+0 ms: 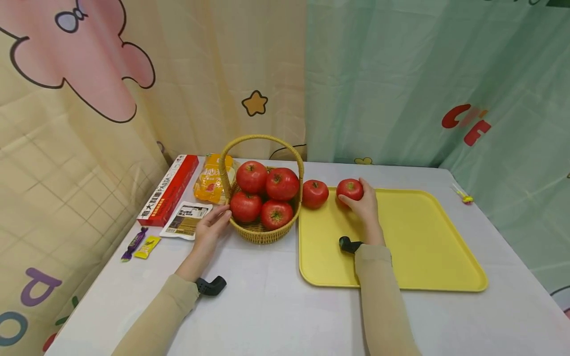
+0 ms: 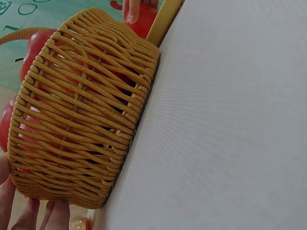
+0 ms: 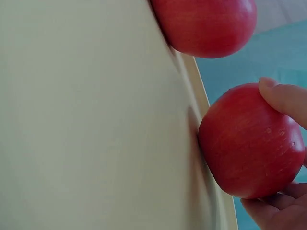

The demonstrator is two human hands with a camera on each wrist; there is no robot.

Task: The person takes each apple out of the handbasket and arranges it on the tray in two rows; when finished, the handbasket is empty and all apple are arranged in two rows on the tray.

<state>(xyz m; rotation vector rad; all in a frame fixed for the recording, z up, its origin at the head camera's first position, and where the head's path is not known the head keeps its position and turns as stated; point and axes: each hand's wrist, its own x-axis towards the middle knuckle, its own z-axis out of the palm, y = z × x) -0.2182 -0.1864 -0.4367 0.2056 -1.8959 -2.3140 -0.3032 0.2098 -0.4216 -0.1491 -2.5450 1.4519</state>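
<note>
A woven basket [image 1: 262,236] with a tall arched handle stands left of centre, with several red apples [image 1: 282,184] inside. My left hand [image 1: 213,225] holds the basket's left side at the rim; in the left wrist view its fingers [image 2: 58,214] lie against the wicker wall. My right hand [image 1: 366,205] grips a red apple [image 1: 349,188] over the far edge of the yellow tray [image 1: 427,247], thumb on one side and fingers on the other. Another apple [image 1: 315,194] sits between it and the basket, at the tray's far left corner.
Left of the basket lie a red pasta box [image 1: 168,190], an orange packet [image 1: 209,180], a white and brown pouch [image 1: 186,220], a purple candy [image 1: 134,244] and a yellow candy [image 1: 147,246]. A lollipop [image 1: 466,199] lies near the table's right edge. Curtains hang behind the table.
</note>
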